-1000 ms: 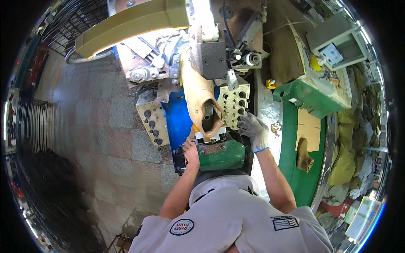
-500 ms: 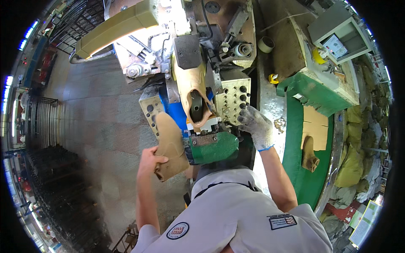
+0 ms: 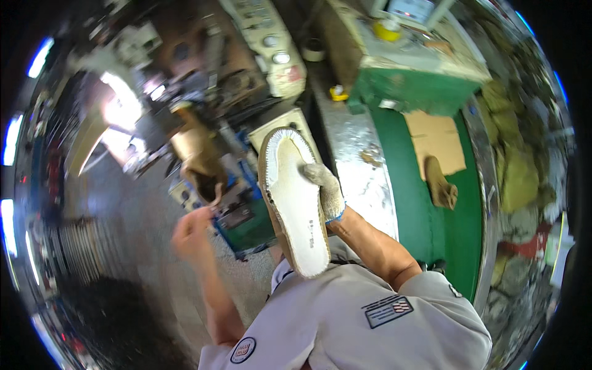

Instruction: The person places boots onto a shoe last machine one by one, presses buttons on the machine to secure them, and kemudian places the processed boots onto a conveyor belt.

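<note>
The gloved right hand (image 3: 324,188) grips a tan shoe (image 3: 295,200), sole side up so the white bottom shows. The bare left hand (image 3: 192,231) hangs blurry beside the green machine (image 3: 246,225), its fingers unclear.

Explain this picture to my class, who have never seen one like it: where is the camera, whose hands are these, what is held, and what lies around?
The camera sits on a person's head and looks down, so the round picture bends at its rim. The gloved right hand holds a tan shoe with a pale insole, sole side up. The bare left hand is blurred and seems empty, close to a green and blue machine carrying another tan shoe upper. To the right, a green bench bears a piece of cardboard and a brown glove.
</note>
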Available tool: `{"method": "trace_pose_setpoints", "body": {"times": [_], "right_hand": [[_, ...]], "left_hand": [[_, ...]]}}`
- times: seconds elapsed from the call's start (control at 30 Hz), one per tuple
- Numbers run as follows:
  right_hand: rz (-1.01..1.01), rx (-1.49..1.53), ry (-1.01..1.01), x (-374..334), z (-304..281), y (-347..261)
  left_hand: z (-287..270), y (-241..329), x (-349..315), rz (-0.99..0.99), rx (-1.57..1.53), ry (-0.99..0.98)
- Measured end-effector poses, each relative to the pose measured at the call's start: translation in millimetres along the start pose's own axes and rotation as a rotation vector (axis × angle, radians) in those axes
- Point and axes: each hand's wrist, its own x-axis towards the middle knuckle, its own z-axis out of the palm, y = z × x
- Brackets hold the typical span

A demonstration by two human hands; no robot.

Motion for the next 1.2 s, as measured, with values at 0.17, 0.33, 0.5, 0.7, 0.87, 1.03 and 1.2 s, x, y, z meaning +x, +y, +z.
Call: {"method": "trace_pose_setpoints", "body": {"times": [0.17,0.33,0.5,0.7,0.87,1.03,1.2], "right_hand": [[-0.283,-0.429,0.343,-58.2,-112.4,-77.6],[-0.173,-1.032,0.829,-116.6,-228.4,-152.3],[0.209,-1.675,1.054,-160.5,-343.2,-237.1],[0.451,-2.159,1.326,-172.9,-489.4,-257.7],[0.510,-2.319,1.295,-171.3,-513.7,-223.1],[0.004,-1.605,0.986,-137.7,-368.6,-221.7],[-0.377,-0.364,0.031,-96.8,-162.8,-141.1]], "left_hand": [[46.1,-19.2,36.9,0.120,-0.161,0.206],[99.3,-21.2,54.8,0.035,0.640,0.172],[92.5,-3.6,55.6,0.169,0.534,0.081],[67.5,-16.3,70.6,-0.059,0.074,-0.013],[49.8,-20.2,-2.9,-0.088,-0.206,-0.180],[78.1,-56.2,-52.1,-0.461,-0.699,-0.317],[182.5,-10.3,-112.2,-0.548,-1.291,-0.940]]}}
